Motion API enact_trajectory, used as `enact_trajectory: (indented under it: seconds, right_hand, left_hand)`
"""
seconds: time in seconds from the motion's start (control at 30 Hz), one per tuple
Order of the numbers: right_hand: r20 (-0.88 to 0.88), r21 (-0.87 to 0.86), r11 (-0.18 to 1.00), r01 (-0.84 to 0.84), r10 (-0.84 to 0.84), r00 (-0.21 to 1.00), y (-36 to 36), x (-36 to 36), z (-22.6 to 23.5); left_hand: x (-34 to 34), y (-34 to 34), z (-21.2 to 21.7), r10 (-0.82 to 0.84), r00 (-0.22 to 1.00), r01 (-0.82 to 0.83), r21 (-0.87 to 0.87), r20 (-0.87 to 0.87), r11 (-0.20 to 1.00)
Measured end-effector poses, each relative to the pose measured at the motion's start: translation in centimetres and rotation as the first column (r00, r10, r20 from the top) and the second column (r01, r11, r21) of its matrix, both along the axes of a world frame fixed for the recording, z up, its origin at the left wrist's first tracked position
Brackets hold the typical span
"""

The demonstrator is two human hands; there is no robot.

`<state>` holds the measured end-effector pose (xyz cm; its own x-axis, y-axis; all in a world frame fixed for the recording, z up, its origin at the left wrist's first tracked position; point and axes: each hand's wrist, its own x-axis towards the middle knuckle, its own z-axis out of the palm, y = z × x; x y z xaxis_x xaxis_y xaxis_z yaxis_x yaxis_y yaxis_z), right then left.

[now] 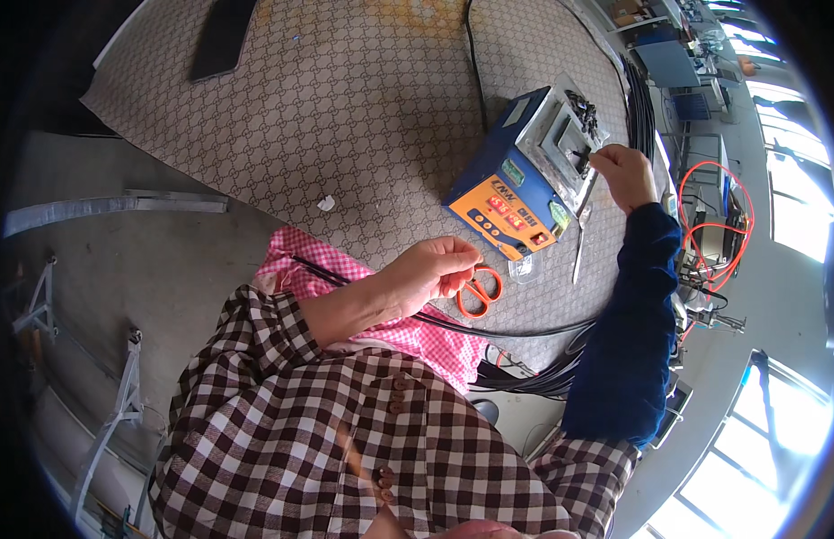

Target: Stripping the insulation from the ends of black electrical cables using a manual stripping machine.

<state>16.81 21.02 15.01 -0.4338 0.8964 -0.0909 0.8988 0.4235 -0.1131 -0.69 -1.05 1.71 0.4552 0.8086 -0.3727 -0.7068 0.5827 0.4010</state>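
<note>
Blue-and-orange benchtop machine stands on the patterned table covering, toward one o'clock from the person seated here. Set in its top is a square metal well, with a cluster of small black pieces along its far side. The person's right hand is at three o'clock of that well, fingers bunched against the thumb; I can't tell what they pinch. Nearly at twelve o'clock from the chest, the left hand is closed, thumb pressed to forefinger, and whether anything thin sits between them I can't make out. Orange-handled scissors lie just beside it, toward four o'clock. A slim metal tool rests at the machine's four o'clock.
</note>
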Motion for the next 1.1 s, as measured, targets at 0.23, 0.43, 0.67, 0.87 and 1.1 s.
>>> enact_trajectory:
  seconds: [0.23, 0.43, 0.67, 0.87, 1.1]
  right_hand:
    - [-0.13, -0.04, 0.997, 0.06, -0.064, 0.989, -0.2, 0.7, 0.0]
    - [-0.396, -0.303, 0.941, 0.151, -0.268, 0.878, -0.5, 1.9, -0.1]
    - [-0.609, -0.384, 0.913, 0.138, -0.362, 0.705, -2.2, 2.5, -0.9]
    - [-0.684, -0.518, 0.854, 0.048, -0.447, 0.577, -3.3, 3.2, -1.3]
    - [-0.756, -0.465, 0.878, 0.116, -0.462, 0.464, -4.0, 2.9, -2.9]
  left_hand:
    - [0.1, -0.2, -0.1, 0.009, 1.0, -0.008, -0.008, 0.012, 1.0]
    - [0.1, -0.3, 0.4, 0.026, 1.0, -0.025, -0.036, 0.015, 0.999]
    - [0.1, -0.3, 0.1, 0.022, 0.999, -0.021, -0.027, 0.041, 0.999]
    - [0.1, -0.1, 0.2, 0.03, 0.998, -0.029, -0.021, 0.061, 0.999]
    - [0.1, 0.0, 0.8, 0.024, 0.999, -0.024, -0.014, 0.039, 1.0]
